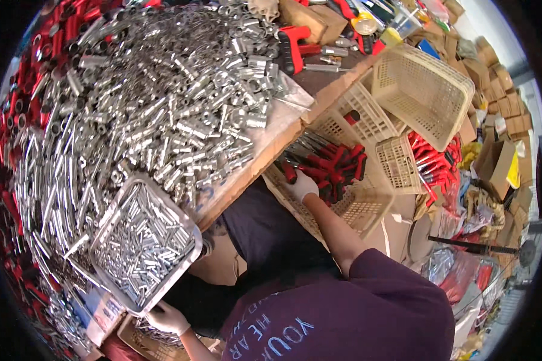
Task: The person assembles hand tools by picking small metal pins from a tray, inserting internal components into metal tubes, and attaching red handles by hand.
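Observation:
My right hand (302,185), in a white glove, reaches into a cream plastic basket (376,207) right of the bench edge. Its fingers close around a red-and-black handle (289,172) at the near side of a heap of red-and-black-handled hand tools (328,165). At the lower left, my left hand (167,319), also gloved in white, is against the near corner of a metal tray (190,256). Its fingers are partly hidden there, so their grip does not show. Short silvery metal pins (141,240) fill that tray.
Silvery metal fittings (180,90) cover the bench (271,141) in a large heap, with red tubes (72,27) at its far left. Another cream basket (424,90) stands at the far right, above more red-handled tools (436,159). Cardboard boxes (497,162) crowd the right side.

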`<act>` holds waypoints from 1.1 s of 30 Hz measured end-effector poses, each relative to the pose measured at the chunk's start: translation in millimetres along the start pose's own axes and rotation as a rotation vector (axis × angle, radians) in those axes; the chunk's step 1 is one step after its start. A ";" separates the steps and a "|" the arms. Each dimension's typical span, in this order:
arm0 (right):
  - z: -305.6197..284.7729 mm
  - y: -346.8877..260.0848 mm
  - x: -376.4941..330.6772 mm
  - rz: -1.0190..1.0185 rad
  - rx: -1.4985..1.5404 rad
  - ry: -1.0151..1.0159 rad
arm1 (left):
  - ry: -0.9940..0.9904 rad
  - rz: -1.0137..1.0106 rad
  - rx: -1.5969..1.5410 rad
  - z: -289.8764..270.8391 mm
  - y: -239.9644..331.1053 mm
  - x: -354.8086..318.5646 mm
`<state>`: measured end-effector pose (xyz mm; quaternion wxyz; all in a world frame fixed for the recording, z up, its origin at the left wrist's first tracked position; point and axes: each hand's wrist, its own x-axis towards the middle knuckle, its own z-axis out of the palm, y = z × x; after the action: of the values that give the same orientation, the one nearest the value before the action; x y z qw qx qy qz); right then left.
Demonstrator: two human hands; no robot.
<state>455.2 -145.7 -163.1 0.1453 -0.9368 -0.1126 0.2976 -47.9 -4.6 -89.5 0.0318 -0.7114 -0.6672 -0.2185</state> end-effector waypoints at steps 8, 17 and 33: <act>-76.1 97.0 52.6 0.106 0.494 0.055 | -0.020 -0.067 0.139 -5.2 31.1 8.3; -57.6 99.9 26.9 -0.011 -0.529 -0.166 | 0.002 0.031 0.068 19.8 -5.6 9.1; -180.5 -264.5 -276.8 -1.730 1.030 -2.310 | -0.034 0.026 -0.038 -6.3 15.2 10.2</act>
<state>308.1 -18.4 212.8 0.4033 0.3005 -0.5423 0.6730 -34.8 1.2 -76.5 0.0098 -0.7242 -0.6540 -0.2184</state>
